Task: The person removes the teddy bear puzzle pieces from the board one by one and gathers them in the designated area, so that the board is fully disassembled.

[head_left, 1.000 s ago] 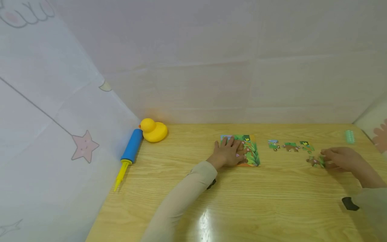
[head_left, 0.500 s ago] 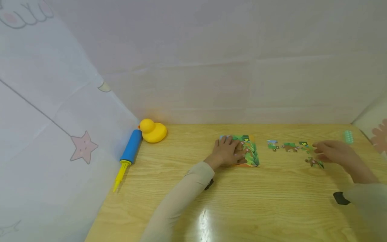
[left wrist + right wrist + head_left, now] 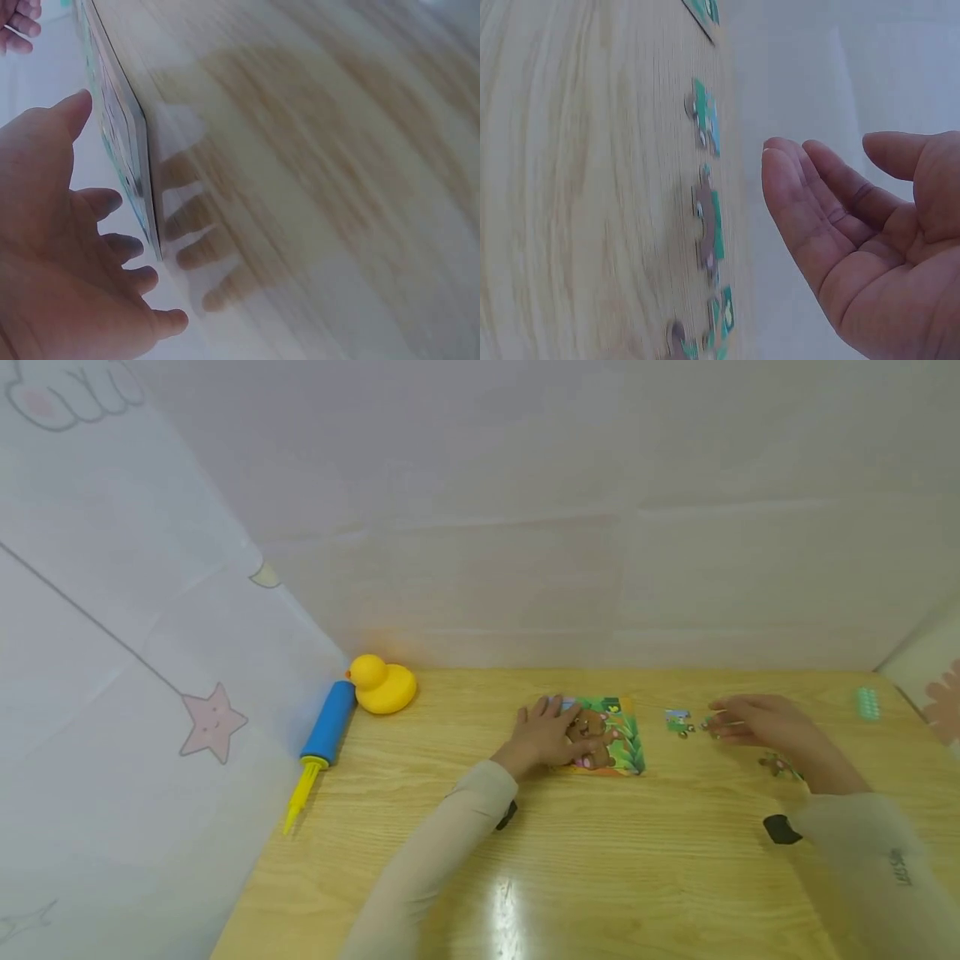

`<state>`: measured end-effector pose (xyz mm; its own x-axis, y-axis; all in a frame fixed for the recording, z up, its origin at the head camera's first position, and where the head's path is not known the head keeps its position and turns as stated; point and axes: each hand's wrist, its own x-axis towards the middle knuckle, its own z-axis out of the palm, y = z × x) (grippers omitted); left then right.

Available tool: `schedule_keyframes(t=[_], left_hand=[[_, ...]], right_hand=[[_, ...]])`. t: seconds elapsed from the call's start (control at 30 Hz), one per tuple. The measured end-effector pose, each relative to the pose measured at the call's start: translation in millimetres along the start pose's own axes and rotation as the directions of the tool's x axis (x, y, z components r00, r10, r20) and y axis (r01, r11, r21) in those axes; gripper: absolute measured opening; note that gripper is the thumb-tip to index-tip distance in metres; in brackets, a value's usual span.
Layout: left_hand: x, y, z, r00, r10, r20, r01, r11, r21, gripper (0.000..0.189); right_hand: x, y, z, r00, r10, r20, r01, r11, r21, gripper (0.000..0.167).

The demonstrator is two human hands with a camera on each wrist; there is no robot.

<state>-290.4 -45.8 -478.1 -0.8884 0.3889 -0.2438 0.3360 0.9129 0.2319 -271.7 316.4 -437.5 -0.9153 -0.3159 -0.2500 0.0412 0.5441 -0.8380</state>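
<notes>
Puzzle board point(image 3: 628, 739): flat on the wooden table point(image 3: 660, 860). Left hand point(image 3: 542, 737): positioned over the board's left portion, fingers extended and spread, gripping nothing; contact with the board cannot be determined. Right hand point(image 3: 772, 727): suspended right of the board, above loose pieces; fingers loosely bent, thumb apart, gripping nothing. Blue-and-green piece point(image 3: 677, 725): nearest the board's right edge, just beyond the right hand's fingertips. Brown-and-green piece point(image 3: 709, 225): second from the board, below the right fingers and clear of them. Yellow-marked piece point(image 3: 727, 315): third from the board, hidden by the right hand in the head view. Rubber duck point(image 3: 386, 687): well left of the board.
</notes>
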Motion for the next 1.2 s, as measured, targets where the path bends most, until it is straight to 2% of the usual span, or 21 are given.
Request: schedule_keyframes(t=[0.23,0.43,0.7,0.93,1.2], left_hand=[[-3.9,-8.7,-1.6,0.999,-0.023,0.041,0.023,1.000,0.006,0.085],[-5.8,-8.8,-2.8,0.999,-0.022,0.035,0.022,1.000,0.003,0.084],[-8.5,-7.3,-2.7,0.998,-0.039,0.040,0.038,0.999,0.004,0.085],[-7.1,-6.9,-2.5,0.997,-0.057,0.051,0.056,0.998,0.011,0.086],[-5.3,-7.8,0.3,0.997,-0.060,0.058,0.060,0.998,0.009,0.088]], right_hand=[[20.3,-14.8,30.1,1.000,0.002,0.025,-0.003,0.999,0.047,0.062],[36.0,-26.9,53.4,0.998,-0.017,0.060,0.013,0.998,0.066,0.061],[54.9,-39.5,78.0,0.994,0.032,0.107,-0.042,0.995,0.092,0.056],[64.1,-44.2,92.0,0.988,0.015,0.152,-0.028,0.996,0.086,0.049],[71.5,-48.1,98.0,0.989,0.024,0.143,-0.027,0.999,0.022,0.048]])
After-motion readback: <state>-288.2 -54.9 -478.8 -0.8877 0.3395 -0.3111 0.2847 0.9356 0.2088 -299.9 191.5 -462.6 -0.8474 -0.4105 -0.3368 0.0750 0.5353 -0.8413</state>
